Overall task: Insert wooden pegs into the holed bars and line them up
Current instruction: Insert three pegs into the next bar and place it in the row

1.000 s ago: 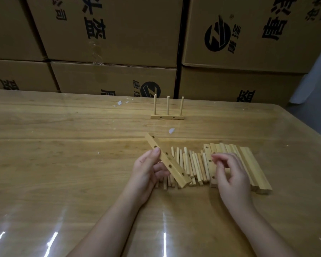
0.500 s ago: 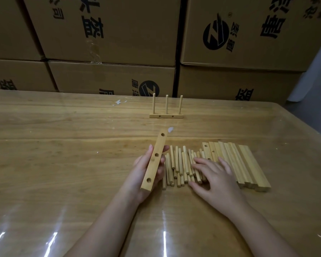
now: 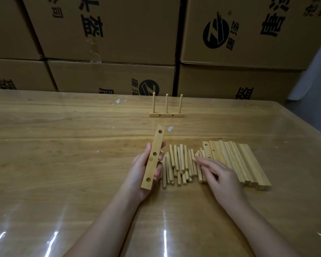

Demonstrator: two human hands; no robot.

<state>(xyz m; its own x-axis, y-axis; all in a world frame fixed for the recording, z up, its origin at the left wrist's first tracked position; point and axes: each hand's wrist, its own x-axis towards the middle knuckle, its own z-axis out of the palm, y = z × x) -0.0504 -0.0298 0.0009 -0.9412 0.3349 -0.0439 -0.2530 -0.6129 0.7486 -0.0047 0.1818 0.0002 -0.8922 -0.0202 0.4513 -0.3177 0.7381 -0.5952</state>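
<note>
Left hand (image 3: 143,171) around holed bar (image 3: 153,156)

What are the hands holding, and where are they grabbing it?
The left hand holds a bar round its middle, holes facing up. The right hand holds nothing; its straight fingers lie over the pegs.

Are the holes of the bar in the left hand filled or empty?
Empty. The bar in the left hand shows three dark holes, no peg in any.
</note>
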